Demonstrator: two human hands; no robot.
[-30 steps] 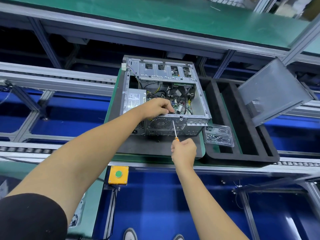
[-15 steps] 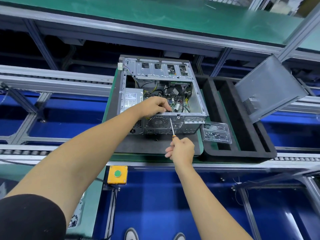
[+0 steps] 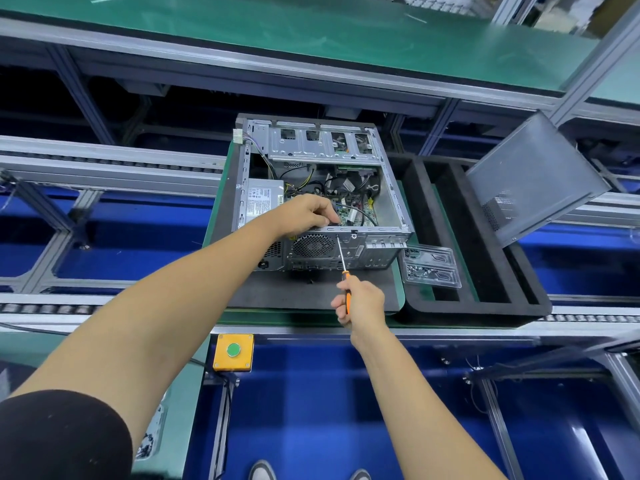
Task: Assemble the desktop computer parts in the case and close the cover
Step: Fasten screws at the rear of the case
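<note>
One case (image 3: 388,206), one screwdriver (image 3: 342,258), two hands

Yellow box w/ green button (image 3: 233,352) on front rail, blue floor (image 3: 311,403) below, green-topped shelf (image 3: 311,32) at back.

The open computer case (image 3: 322,199) is laid on a foam pad (image 3: 304,289). A compartmented tray (image 3: 485,306) is placed to its right, with a clear screw box (image 3: 431,266) resting in it and the side cover (image 3: 533,178) propped behind. A button box (image 3: 233,352) is mounted in front.
</note>
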